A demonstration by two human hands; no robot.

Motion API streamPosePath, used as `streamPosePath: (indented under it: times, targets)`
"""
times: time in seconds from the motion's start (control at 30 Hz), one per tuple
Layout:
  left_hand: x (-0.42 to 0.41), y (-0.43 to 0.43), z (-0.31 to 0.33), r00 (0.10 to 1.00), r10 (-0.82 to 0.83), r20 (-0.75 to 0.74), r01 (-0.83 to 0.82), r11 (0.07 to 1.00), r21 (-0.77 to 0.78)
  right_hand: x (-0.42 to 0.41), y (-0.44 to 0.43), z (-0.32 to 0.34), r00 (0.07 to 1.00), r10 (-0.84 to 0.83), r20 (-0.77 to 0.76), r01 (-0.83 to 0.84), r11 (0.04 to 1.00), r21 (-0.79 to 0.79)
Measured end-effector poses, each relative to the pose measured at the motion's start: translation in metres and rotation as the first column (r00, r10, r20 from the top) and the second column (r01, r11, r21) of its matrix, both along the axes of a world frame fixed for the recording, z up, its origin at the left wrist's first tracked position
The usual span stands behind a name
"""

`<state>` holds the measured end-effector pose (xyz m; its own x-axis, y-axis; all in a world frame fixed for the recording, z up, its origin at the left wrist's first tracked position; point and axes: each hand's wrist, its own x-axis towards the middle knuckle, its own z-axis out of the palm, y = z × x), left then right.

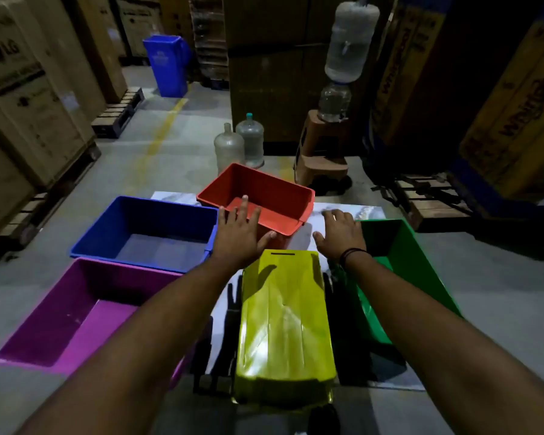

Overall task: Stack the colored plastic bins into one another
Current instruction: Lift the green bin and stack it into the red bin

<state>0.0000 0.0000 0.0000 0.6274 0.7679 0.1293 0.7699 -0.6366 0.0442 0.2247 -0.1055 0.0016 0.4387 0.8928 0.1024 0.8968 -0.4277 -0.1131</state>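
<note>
Several plastic bins lie on the floor around a white sheet [371, 211]. A red bin [274, 189] sits at the far middle, open side up. My left hand [237, 233] hovers over its near rim, fingers spread, holding nothing. My right hand [339, 233] is open above the sheet, between the red bin and a green bin [412, 262] on the right. A yellow bin [283, 321] lies upside down in front of me. A blue bin [148, 227] and a purple bin [76, 312] stand open on the left.
Two clear water jugs [239, 144] stand behind the red bin, next to a brown stool [324, 149] bearing a water dispenser [343, 58]. Tall cardboard boxes on pallets [22, 98] line both sides. A blue trash bin [168, 64] stands far back.
</note>
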Motion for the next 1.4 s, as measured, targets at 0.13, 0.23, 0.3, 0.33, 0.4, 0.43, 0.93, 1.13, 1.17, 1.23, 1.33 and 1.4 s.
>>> streamPosePath:
  times: [0.13,0.23,0.3,0.33,0.4,0.43,0.93,1.13,1.17,1.23,1.33,1.4]
  targets:
    - [0.022,0.008,-0.010,0.995,-0.035,-0.099,0.037,0.999,0.027,0.024,0.004,-0.009,0.998,-0.022,-0.055,0.018,0.998,-0.068]
    - [0.039,0.014,-0.015,0.982,-0.040,-0.185,0.044,0.999,0.017,0.039,0.015,-0.013,0.998,0.032,-0.045,-0.036,0.996,-0.084]
    - [0.051,0.015,-0.016,0.972,-0.032,-0.233,0.031,1.000,-0.008,0.050,0.023,-0.015,0.996,0.076,-0.048,-0.079,0.993,-0.082]
    - [0.056,0.015,-0.018,0.967,-0.024,-0.253,0.017,0.999,-0.029,0.053,0.028,-0.016,0.994,0.099,-0.054,-0.103,0.992,-0.078]
    - [0.066,0.016,-0.020,0.962,-0.008,-0.273,-0.015,0.997,-0.082,0.056,0.038,-0.018,0.984,0.162,-0.071,-0.166,0.985,-0.054]
    - [0.070,0.016,-0.021,0.962,-0.004,-0.272,-0.029,0.992,-0.119,0.056,0.044,-0.020,0.976,0.202,-0.082,-0.206,0.977,-0.047]
    - [0.106,0.003,-0.029,0.994,-0.009,-0.111,-0.021,0.963,-0.270,0.062,0.103,-0.049,0.867,0.496,-0.044,-0.491,0.839,-0.235]
    - [0.115,0.036,-0.036,0.982,-0.008,-0.187,-0.025,0.985,-0.169,0.125,0.111,-0.042,0.949,0.313,-0.027,-0.307,0.909,-0.280]
    - [0.115,0.043,-0.035,0.980,0.015,-0.197,-0.047,0.986,-0.157,0.136,0.110,-0.039,0.963,0.268,-0.040,-0.268,0.918,-0.291]
    - [0.114,0.054,-0.036,0.975,0.068,-0.214,-0.101,0.984,-0.150,0.156,0.105,-0.033,0.980,0.182,-0.083,-0.198,0.937,-0.288]
    - [0.113,0.068,-0.043,0.966,0.140,-0.220,-0.176,0.972,-0.153,0.186,0.090,-0.026,0.989,0.042,-0.142,-0.080,0.959,-0.273]
    - [0.118,0.074,-0.045,0.970,0.135,-0.203,-0.171,0.971,-0.169,0.204,0.079,-0.025,0.987,-0.044,-0.156,-0.001,0.959,-0.282]
